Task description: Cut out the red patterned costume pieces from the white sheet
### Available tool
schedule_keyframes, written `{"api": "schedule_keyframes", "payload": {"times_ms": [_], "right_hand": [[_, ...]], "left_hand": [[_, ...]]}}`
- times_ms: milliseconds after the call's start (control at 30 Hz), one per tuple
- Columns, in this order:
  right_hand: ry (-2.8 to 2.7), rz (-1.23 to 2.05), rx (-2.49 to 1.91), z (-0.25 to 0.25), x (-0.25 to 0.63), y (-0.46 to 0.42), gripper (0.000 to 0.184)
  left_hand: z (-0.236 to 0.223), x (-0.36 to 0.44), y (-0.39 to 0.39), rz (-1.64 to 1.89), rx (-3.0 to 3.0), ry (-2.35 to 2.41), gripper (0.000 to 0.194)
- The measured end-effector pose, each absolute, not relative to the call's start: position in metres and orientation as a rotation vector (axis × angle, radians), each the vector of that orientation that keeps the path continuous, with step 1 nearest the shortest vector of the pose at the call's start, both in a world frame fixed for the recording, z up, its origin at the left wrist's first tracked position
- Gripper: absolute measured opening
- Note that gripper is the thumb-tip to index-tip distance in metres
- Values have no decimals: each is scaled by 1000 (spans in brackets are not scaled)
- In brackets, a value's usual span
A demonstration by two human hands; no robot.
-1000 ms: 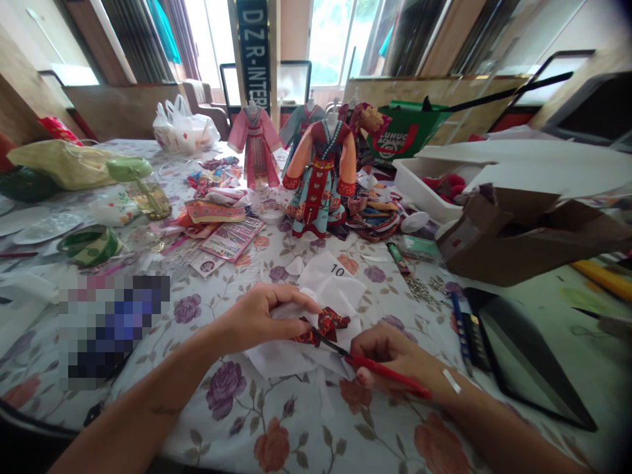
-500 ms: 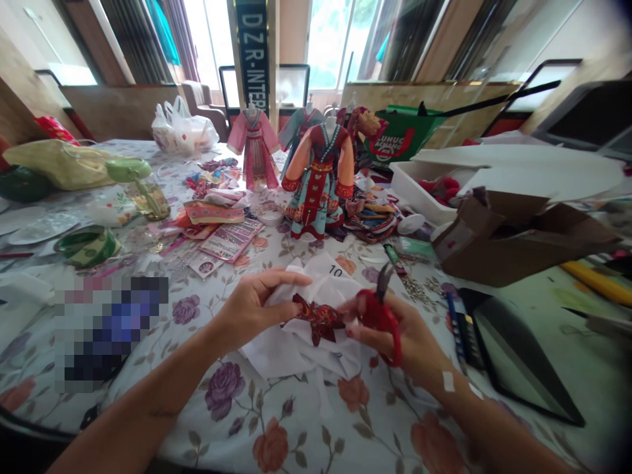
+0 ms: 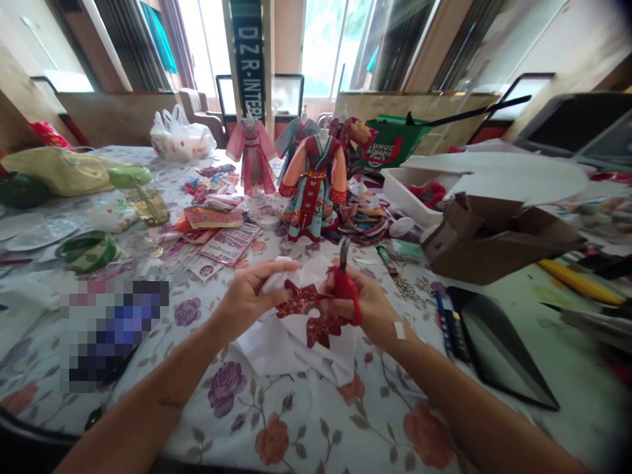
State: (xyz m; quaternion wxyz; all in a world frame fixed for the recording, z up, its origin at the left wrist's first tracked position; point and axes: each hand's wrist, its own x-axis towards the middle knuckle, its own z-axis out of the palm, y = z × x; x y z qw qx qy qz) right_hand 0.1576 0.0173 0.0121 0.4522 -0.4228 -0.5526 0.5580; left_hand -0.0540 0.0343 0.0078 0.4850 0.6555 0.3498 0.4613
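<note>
Two hands work over one white cloth, with the red cloth stretched between them just above it. The left hand has its thumb clamped on the red cloth's left part, its index finger reaching out straight above. The right hand is closed around the scissors, blades pointing up and away, its fingertips at the red cloth's right part. Blur there makes it hard to say whether the red cloth is one piece or two joined.

To handle it well, I'd hold the edges lightly, spread the points flat without pulling them out of shape, and leave the blades turned off the fabric and the fingers.

By count: one pair of scissors; four dressed forms, one pink, one teal, one red and orange, one maroon partly hidden; one cardboard box; one white box; one tape roll; one tablet.
</note>
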Motion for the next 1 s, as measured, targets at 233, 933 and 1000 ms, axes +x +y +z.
{"api": "schedule_keyframes", "payload": {"times_ms": [233, 933, 1000], "right_hand": [[-1849, 215, -1054, 10, 160, 13, 13], [-1523, 1699, -1199, -5, 194, -24, 41], [-1520, 1822, -1243, -9, 196, -24, 39]], "left_hand": [[10, -55, 35, 1291, 1795, 988, 33], [-3, -40, 25, 690, 1546, 921, 29], [-3, -41, 25, 661, 1493, 914, 30]]}}
